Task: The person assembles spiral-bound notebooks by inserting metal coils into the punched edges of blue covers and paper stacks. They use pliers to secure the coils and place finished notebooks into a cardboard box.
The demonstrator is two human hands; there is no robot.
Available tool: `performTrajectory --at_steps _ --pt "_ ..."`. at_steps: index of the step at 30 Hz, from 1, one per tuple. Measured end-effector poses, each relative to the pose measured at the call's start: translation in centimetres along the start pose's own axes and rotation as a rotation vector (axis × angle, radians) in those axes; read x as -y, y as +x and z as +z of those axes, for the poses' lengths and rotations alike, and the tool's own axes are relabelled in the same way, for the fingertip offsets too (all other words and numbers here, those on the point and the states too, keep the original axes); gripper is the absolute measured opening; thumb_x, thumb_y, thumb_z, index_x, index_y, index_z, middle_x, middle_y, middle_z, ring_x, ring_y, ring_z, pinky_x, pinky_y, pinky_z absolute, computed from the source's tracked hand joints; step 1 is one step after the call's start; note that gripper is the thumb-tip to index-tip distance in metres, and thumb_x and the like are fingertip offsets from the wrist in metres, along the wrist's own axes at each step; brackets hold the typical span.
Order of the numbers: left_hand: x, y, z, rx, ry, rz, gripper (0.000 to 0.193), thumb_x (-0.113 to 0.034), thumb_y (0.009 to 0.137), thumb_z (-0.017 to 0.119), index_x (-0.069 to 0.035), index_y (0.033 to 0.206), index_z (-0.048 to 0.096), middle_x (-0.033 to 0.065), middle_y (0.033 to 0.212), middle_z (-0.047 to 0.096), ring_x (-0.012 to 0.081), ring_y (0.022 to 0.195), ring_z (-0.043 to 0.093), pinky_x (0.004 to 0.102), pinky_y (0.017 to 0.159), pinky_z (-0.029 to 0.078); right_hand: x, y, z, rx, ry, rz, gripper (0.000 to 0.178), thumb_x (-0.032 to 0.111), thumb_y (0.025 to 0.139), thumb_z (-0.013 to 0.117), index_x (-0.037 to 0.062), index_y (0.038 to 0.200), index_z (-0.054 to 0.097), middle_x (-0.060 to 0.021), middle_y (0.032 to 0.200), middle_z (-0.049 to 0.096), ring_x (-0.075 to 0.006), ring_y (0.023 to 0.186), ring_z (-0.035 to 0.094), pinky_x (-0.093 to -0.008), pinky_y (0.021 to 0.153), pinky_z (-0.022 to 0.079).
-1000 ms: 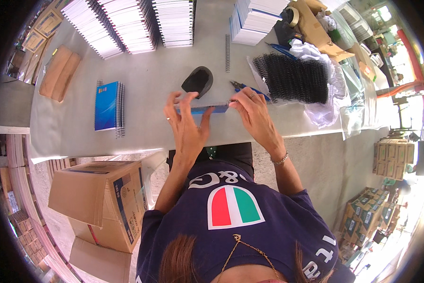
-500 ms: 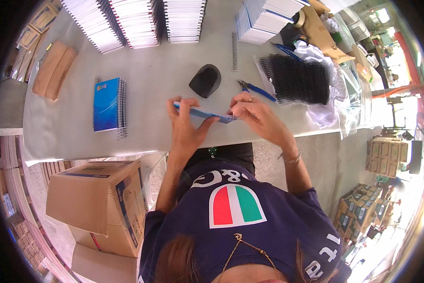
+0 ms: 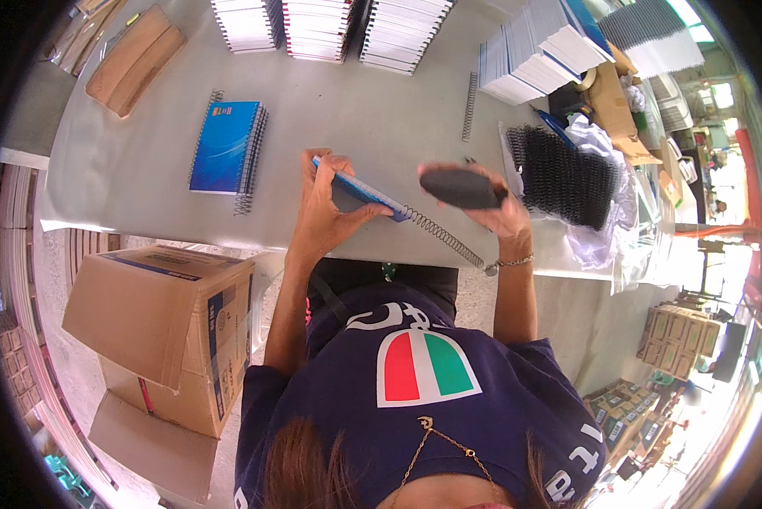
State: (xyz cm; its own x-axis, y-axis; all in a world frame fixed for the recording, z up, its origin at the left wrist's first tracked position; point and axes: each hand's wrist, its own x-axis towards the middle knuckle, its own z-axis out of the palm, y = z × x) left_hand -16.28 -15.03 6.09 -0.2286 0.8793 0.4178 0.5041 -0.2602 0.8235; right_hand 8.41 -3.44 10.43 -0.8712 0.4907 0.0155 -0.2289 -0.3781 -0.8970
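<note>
Closed around a thin blue notebook, my left hand keeps it tilted above the near part of the table. A dark spiral coil sticks out of the notebook's lower right corner toward my right wrist. My right hand grips a black, rounded, dome-shaped block, whose exact kind I cannot make out. Behind that hand, only a small tip of the pliers shows. To the left, blue spiral notebooks lie on the table with coil ends protruding.
Tall stacks of bound notebooks and a pile of unbound books stand at the back. Black coils are heaped at right on crumpled plastic. A single coil and a brown cardboard piece lie on the table. An open carton stands lower left.
My right hand has left the notebook's edge and picked up the black block from the table. The coil now extends out of the notebook. The view has shifted, too.
</note>
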Motion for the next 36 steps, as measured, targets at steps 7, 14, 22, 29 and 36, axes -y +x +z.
performTrajectory --at_steps 7,14,22,29,36 --pt "0.3 0.1 0.1 -0.007 0.001 0.038 0.071 -0.022 0.053 0.096 -0.007 0.104 0.048 0.0123 0.102 0.044 0.0336 0.106 0.045 0.0430 0.084 0.043 0.9 -0.6 2.3 -0.101 -0.480 0.134 0.043 0.026 0.079 0.083 0.0022 0.111 0.067 -0.0167 0.144 0.048 -0.0235 0.130 0.046 -0.0347 0.110 0.034" --pt "-0.1 0.3 -0.2 0.004 0.034 0.050 0.070 -0.016 0.053 0.095 -0.007 0.103 0.047 0.0123 0.102 0.047 0.0355 0.105 0.046 0.0435 0.086 0.042 1.6 -1.0 3.0 0.047 -0.341 0.094 0.044 0.026 0.076 0.085 0.0021 0.108 0.066 -0.0164 0.145 0.046 -0.0243 0.131 0.046 -0.0387 0.111 0.033" --pt "-0.1 0.2 -0.1 0.036 -0.044 0.021 0.069 -0.014 0.052 0.095 -0.007 0.102 0.047 0.0121 0.101 0.047 0.0348 0.105 0.047 0.0429 0.087 0.043 1.7 0.1 5.4 -0.265 -0.854 0.324 0.037 0.025 0.078 0.080 0.0084 0.106 0.063 -0.0087 0.122 0.051 -0.0195 0.120 0.048 -0.0345 0.099 0.041" --pt "-0.5 0.0 0.1 0.057 -0.049 0.028 0.070 -0.012 0.052 0.095 -0.007 0.103 0.047 0.0126 0.104 0.046 0.0332 0.106 0.048 0.0411 0.086 0.043 2.1 -1.0 6.4 -0.353 -0.911 0.101 0.041 0.032 0.078 0.081 0.0081 0.108 0.067 -0.0089 0.122 0.055 -0.0234 0.120 0.049 -0.0335 0.096 0.040" --pt "0.2 -0.2 0.2 0.114 -0.110 0.033 0.070 -0.012 0.052 0.095 -0.008 0.103 0.048 0.0116 0.104 0.047 0.0326 0.104 0.048 0.0399 0.087 0.043 1.7 -1.3 6.0 -0.211 -0.835 0.163 0.040 0.032 0.079 0.080 0.0068 0.108 0.067 -0.0046 0.117 0.058 -0.0178 0.111 0.052 -0.0332 0.094 0.040"
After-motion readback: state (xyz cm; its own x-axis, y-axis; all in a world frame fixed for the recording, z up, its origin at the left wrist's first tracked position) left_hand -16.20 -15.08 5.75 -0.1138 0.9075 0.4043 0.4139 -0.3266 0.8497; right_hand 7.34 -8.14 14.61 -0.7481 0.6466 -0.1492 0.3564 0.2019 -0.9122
